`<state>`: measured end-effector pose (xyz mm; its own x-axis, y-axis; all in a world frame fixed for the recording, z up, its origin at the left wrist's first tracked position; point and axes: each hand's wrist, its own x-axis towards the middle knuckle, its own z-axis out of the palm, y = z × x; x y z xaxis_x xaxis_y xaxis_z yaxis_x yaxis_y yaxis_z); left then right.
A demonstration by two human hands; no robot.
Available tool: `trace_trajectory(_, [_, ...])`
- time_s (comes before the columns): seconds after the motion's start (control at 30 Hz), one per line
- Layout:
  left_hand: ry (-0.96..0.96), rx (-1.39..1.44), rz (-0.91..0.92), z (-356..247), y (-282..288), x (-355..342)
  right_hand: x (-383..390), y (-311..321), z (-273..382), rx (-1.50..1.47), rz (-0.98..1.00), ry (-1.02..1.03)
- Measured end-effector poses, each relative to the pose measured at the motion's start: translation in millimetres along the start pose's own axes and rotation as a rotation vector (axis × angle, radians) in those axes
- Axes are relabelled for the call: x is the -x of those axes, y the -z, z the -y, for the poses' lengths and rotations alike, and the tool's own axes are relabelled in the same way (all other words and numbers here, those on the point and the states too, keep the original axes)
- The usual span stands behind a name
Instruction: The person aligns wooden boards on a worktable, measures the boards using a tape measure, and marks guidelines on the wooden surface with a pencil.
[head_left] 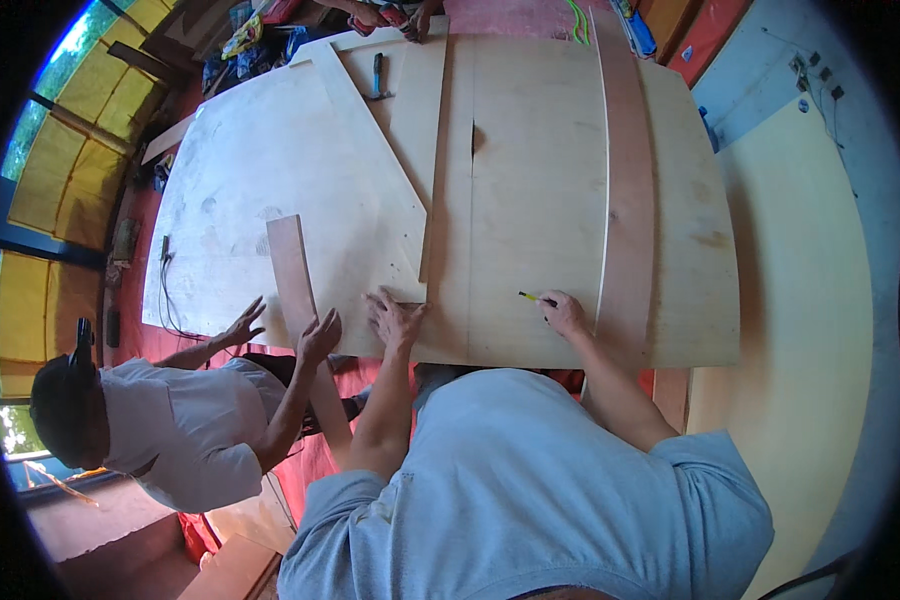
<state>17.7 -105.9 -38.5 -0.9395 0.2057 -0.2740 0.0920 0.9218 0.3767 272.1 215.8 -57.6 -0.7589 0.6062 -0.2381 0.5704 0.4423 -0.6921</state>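
My left hand [394,318] lies with its fingers apart at the near end of a pale, angled wooden panel piece [385,215], which rests on a large plywood sheet [530,180]. Farther right, my right hand [566,314] is closed on a slim yellow and black marker [537,299], its yellow end pointing left just over the plywood. Right of that hand, a long reddish-brown board [628,200] runs lengthwise across the sheet. To my left, a co-worker's hand [318,338] touches a narrow wooden plank [292,268] that slants over the sheet's near edge.
A claw hammer [377,75] with a blue handle lies at the far side. Beyond it, another person's hands hold a red power drill [398,18]. A dark cable [167,290] trails at the sheet's left. A large pale panel [800,300] stands along the right wall.
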Motion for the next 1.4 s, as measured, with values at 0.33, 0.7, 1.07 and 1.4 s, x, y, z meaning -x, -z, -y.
trace_trajectory(0.33, [-0.173,0.267,0.09,29.4,-3.9,-12.8,-5.5,5.2,9.1,-0.012,0.116,-0.079])
trace_trajectory(0.7, [-0.138,-0.154,-0.163,59.6,-29.3,11.0,-40.2,-33.9,120.1,-0.801,0.238,-0.25])
trace_trajectory(1.07, [-0.291,0.16,-0.354,67.3,-39.7,11.5,-86.3,-42.1,185.6,-1.03,0.658,-0.301])
trace_trajectory(1.4, [-0.321,0.201,-0.305,27.5,-13.2,-4.5,-113.4,-45.6,186.2,-0.376,0.333,0.004])
